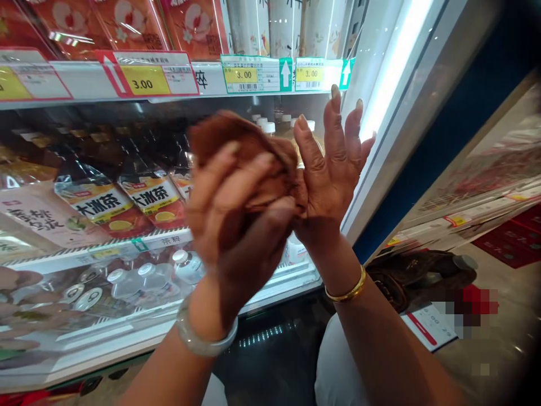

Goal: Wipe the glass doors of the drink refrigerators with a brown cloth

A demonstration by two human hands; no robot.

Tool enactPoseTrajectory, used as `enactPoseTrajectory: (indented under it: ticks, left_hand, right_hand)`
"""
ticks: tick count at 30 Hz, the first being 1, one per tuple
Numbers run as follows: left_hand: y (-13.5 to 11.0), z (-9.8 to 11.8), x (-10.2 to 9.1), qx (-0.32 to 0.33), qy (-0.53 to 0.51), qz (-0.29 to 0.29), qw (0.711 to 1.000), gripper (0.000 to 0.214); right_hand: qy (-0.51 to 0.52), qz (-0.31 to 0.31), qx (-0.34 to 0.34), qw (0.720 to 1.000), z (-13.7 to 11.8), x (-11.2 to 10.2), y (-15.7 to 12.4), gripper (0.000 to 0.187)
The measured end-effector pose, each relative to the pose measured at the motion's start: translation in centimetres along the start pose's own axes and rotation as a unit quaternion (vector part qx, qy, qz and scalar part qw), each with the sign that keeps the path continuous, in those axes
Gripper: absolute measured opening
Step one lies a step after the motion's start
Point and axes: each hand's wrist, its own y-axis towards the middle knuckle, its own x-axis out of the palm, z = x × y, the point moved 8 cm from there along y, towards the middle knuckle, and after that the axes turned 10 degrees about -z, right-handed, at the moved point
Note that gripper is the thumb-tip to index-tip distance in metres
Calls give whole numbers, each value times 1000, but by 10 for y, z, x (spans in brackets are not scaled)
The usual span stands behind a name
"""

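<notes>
A crumpled brown cloth (236, 138) is bunched in my left hand (240, 208), whose fingers wrap round it in front of a lit drinks shelf. A pale bangle circles that wrist. Beside it, my right hand (332, 169) is raised with its palm showing and its fingers spread apart. The cloth's right edge touches the right palm near the base of the thumb; the thumb itself is mostly hidden. A gold bangle sits on the right wrist. Behind the hands stand white-capped bottles (266, 127), partly covered by the cloth.
Dark-tea bottles (147, 194) fill the middle shelf, with small clear bottles (152, 279) below. Price tags (146, 76) line the upper shelf edge. The cooler's frame (406, 118) rises at the right. Past it, a large dark bottle (422, 276) lies near the floor.
</notes>
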Motion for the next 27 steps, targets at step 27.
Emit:
enactPoseTrajectory:
  ticks: [27]
  left_hand:
    - [-5,-8,-31,27,107,113,987,13]
  right_hand:
    - [31,14,-38,999,0,-2,-4,52]
